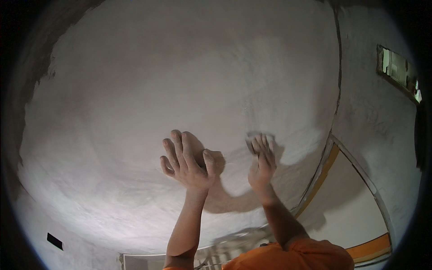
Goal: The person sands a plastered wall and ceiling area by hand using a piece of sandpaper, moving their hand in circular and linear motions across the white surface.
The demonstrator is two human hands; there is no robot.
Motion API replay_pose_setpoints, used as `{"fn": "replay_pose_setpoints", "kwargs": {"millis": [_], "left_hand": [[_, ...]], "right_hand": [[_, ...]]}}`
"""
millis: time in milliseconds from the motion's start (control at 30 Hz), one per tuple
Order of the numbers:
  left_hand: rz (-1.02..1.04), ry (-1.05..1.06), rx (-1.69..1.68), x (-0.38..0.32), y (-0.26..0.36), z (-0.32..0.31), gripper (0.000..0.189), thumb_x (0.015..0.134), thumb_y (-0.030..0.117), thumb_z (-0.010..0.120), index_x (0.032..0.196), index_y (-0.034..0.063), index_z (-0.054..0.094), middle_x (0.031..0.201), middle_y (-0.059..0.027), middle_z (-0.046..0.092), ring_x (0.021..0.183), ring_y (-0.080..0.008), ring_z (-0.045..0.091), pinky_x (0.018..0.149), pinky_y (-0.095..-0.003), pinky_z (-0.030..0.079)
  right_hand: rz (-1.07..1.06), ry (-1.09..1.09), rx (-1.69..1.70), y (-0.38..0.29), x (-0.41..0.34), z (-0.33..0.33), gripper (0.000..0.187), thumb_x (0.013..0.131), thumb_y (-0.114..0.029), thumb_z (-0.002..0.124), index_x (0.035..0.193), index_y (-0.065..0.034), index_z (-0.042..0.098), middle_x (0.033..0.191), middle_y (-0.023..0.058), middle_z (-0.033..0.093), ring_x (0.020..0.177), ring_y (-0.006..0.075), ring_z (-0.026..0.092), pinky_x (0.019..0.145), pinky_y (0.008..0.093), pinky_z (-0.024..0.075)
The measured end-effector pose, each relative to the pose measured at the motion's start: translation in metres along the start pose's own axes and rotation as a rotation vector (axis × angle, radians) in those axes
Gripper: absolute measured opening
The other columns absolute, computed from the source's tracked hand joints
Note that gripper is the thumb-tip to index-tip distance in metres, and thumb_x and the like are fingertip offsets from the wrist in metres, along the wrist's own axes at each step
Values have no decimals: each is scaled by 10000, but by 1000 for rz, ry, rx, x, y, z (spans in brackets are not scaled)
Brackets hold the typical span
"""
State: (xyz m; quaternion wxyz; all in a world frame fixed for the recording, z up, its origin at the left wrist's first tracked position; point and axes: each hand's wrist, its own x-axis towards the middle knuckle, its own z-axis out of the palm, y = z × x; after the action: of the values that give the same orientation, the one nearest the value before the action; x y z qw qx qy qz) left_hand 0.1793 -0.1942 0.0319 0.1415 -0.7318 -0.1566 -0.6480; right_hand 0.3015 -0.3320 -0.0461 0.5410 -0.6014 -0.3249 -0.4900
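Both of my arms reach out over a broad pale plastered surface [162, 91]. My left hand [189, 165] has its fingers apart and holds nothing. It lies against the plaster or very close to it, with its shadow just to the right. My right hand [262, 158] is pressed over a dark flat pad [250, 143], which looks like an abrasive sheet or block and rests on the plaster. Motion blurs this hand, and its fingers cover most of the pad. Faint grey streaks [249, 111] mark the plaster above it.
A dark crack-like seam [338, 67] runs down the right side. Beyond it are an orange-edged frame [332, 157] around a pale panel and a rectangular opening [398, 71]. Rough darker plaster [37, 67] borders the left. A dark rectangular recess [55, 241] sits low left.
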Motion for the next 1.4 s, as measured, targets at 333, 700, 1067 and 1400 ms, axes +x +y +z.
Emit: {"fn": "replay_pose_setpoints", "kwargs": {"millis": [333,700,1067,1400], "left_hand": [[76,-100,-34,4,1,-12,652,983,386,519,1521,18,491,1640,-191,423,1585,-348,264,1243,-528,29],[180,-83,31,48,-25,-31,627,1005,436,485,1522,83,513,1639,-118,448,1576,-312,299,1216,-558,104],[163,-49,22,43,-24,-24,554,1015,402,474,1480,123,588,1613,-93,490,1562,-272,332,1256,-484,71],[161,-63,12,36,-25,-19,578,1025,420,456,1499,107,561,1623,-125,468,1563,-297,325,1246,-501,92]], "right_hand": [[-32,57,137,-58,188,6,417,898,66,576,1303,4,657,1339,234,666,1280,431,611,1092,509,496],[-182,178,22,-19,84,16,436,918,48,618,1343,-38,663,1380,163,674,1326,361,611,1138,513,466],[-46,94,-69,-22,78,5,399,922,27,629,1308,-61,680,1337,161,697,1261,412,643,1111,538,476],[-82,24,107,-58,222,6,436,915,39,596,1333,-80,634,1362,147,650,1246,396,609,1090,545,497]]}}
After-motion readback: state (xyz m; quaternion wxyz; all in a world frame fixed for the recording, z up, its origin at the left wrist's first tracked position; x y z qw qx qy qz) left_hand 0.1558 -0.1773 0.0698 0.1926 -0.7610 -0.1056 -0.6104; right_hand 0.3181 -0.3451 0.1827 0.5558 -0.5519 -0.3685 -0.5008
